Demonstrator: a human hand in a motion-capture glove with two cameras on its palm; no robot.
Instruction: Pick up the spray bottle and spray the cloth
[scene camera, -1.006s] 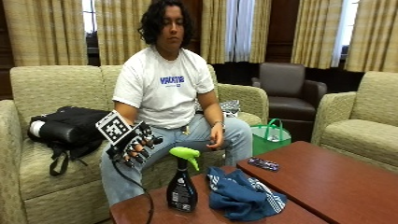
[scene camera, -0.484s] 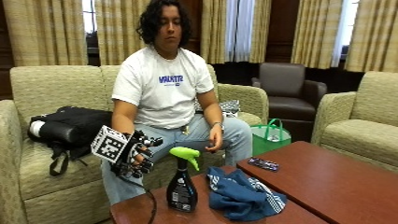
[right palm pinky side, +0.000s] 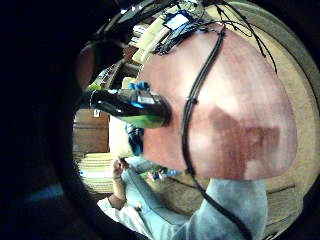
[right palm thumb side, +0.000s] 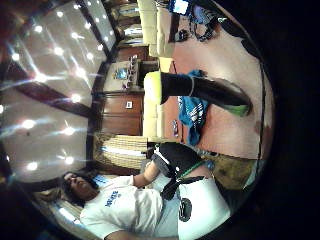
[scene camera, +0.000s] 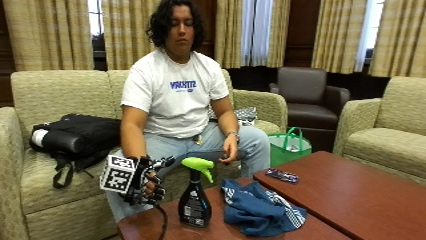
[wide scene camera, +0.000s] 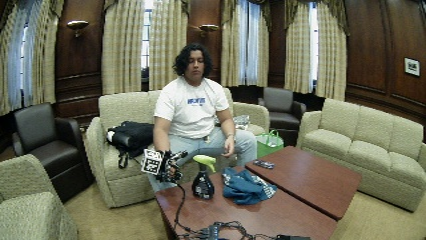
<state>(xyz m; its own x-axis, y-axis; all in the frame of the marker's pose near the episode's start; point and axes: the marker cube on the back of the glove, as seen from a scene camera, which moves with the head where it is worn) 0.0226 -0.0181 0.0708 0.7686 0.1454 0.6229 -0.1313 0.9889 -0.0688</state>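
My right hand (scene camera: 148, 181) hangs at the table's near-left corner with its fingers loosely curled and holding nothing. It sits at about nine o'clock from the bottle (scene camera: 195, 200), near it but not touching. From the wide outside view the hand (wide scene camera: 168, 167) is level with the bottle's upper half, just off the table (wide scene camera: 266, 212) edge.

In the little-finger palm view the bottle (right palm pinky side: 131, 106) shows as a dark body with a green base, standing on the reddish tabletop (right palm pinky side: 235, 100), with a sliver of the blue cloth (right palm pinky side: 134, 137) behind it. The thumb-side palm view shows the same bottle (right palm thumb side: 205, 91) whole, pale green sprayer to dark body, apart from the palm, with the cloth (right palm thumb side: 192, 115) beside it.

The bottle stands upright on the table (scene camera: 359, 190), its green trigger head turned toward the cloth (scene camera: 259, 210). The cloth is a crumpled blue heap with white stripes, at three o'clock from the bottle and just beside it; I cannot tell whether they touch.

My bare left hand (scene camera: 230, 152) rests on my knee, at twelve o'clock from the cloth. A small remote (scene camera: 282, 175) lies on the table at one o'clock from the cloth. A black bag (scene camera: 76, 137) sits on the sofa (scene camera: 40, 200) at ten o'clock from my gloved hand, and a green bag (scene camera: 290, 146) stands on the floor behind the table.
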